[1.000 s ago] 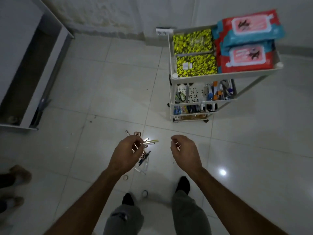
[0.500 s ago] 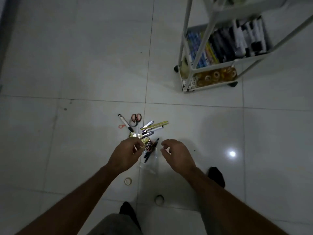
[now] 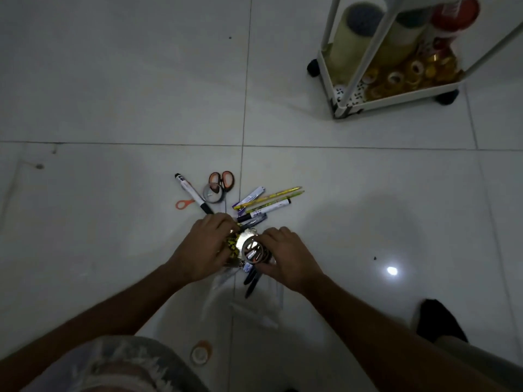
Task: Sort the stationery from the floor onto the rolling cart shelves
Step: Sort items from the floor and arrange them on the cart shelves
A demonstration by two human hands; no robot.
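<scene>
You're over a glossy tiled floor (image 3: 113,89), smooth enough to mirror a lamp spot. The tape roll (image 3: 252,249) under your right hand (image 3: 285,257) shines like clear plastic. Your left hand (image 3: 202,250) holds a yellow-and-black printed thing, glossy too. The scissors (image 3: 222,181) show shiny plastic handles. The rolling cart (image 3: 396,96) looks like matt white painted metal. Your trousers (image 3: 113,363) look like soft cloth.
</scene>
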